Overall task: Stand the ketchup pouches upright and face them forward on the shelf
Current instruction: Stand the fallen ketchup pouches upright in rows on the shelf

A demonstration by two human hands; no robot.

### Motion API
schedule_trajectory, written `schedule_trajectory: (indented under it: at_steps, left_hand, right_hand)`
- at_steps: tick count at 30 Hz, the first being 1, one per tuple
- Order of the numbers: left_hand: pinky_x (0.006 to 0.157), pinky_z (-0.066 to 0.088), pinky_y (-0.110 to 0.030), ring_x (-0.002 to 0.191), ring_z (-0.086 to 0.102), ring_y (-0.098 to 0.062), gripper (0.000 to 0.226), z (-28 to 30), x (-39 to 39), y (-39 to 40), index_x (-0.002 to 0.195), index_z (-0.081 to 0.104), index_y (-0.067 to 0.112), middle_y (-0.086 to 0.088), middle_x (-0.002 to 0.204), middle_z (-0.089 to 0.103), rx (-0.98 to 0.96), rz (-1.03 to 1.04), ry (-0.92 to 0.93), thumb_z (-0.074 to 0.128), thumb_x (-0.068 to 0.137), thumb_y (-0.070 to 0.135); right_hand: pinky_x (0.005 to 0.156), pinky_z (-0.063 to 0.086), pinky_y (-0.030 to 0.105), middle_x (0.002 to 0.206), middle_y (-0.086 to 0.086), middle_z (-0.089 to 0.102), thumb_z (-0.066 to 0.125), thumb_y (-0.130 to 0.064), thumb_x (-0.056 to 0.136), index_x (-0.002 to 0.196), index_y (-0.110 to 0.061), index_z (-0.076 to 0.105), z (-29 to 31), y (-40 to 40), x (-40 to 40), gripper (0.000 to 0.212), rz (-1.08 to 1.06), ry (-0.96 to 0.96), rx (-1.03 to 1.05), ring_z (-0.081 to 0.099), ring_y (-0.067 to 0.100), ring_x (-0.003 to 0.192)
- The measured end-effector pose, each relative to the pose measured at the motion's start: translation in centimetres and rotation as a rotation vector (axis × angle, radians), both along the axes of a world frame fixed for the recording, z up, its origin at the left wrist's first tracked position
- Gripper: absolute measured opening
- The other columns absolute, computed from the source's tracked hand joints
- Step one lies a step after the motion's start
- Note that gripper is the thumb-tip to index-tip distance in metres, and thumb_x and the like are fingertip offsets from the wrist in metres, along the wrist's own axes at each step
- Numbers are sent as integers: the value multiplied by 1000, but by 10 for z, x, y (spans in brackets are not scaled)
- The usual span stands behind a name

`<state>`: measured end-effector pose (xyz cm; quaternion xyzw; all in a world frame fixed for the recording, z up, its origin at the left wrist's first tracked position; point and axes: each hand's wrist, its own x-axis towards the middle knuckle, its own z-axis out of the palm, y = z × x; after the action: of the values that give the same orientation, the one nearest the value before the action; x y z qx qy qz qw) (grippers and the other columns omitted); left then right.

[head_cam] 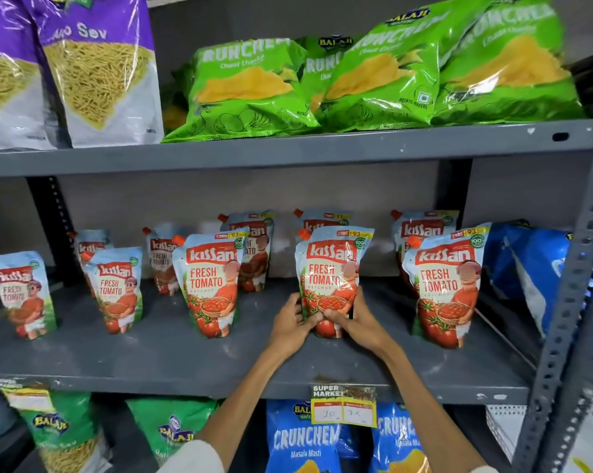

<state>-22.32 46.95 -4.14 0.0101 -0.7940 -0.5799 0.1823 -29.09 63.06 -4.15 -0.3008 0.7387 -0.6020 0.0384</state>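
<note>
Several Kissan Fresh Tomato ketchup pouches stand upright on the grey middle shelf [158, 353], labels facing me. My left hand [293, 324] and my right hand [354, 320] clasp the base of one front-row ketchup pouch [332, 268] from both sides; it stands upright with its front forward. To its left stands another front pouch [211, 285], to its right a third [447, 288]. Smaller pouches [117, 288] stand further left. More pouches stand in a back row, partly hidden.
Green Crunchem crisp bags [373, 76] and purple sev bags [97, 70] fill the shelf above. A blue bag [527, 268] leans at the right end of the middle shelf beside the perforated steel upright [575, 302]. A yellow price tag [344, 406] hangs on the shelf edge.
</note>
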Motion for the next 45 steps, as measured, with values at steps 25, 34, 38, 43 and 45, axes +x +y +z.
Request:
schedule_trajectory:
  at_steps: [25,34,38,43,45]
  left_hand:
    - [60,51,-23,62,60,-2,20,18,96,-137,93,60,14,-5,77,64,3,237,296,72,82,0]
    - [94,52,-31,112,55,-15,97,-2,82,-223,145,25,19,-4,134,48,20,155,117,87,71,20]
    - [75,53,-10,97,61,-1,60,-4,77,-232,124,44,24,-9,127,62,-18,31,44,81,78,14]
    - [72,52,-6,99,61,2,56,-7,78,-234,126,47,22,5,113,63,29,-24,26,77,81,10]
    - [72,53,-8,100,63,1,55,-7,77,-233,128,47,22,6,113,65,26,-53,7,76,83,8]
  right_hand:
    - [75,59,39,96,7,66,72,-32,83,110,-16,56,21,-138,83,35,-168,103,-122,68,26,92]
    - [75,46,0,121,0,58,75,-10,81,134,-8,43,5,-219,82,62,-87,12,-9,58,-1,100]
    - [74,48,2,118,-5,59,76,-13,80,129,-17,44,7,-220,78,59,-49,-14,2,56,-6,101]
    - [87,49,10,125,-3,55,68,-23,88,132,-15,33,-6,-223,86,56,-62,45,38,55,-3,109]
    - [94,48,18,126,-2,54,66,-24,89,128,-17,32,-11,-220,87,52,-67,79,53,55,0,111]
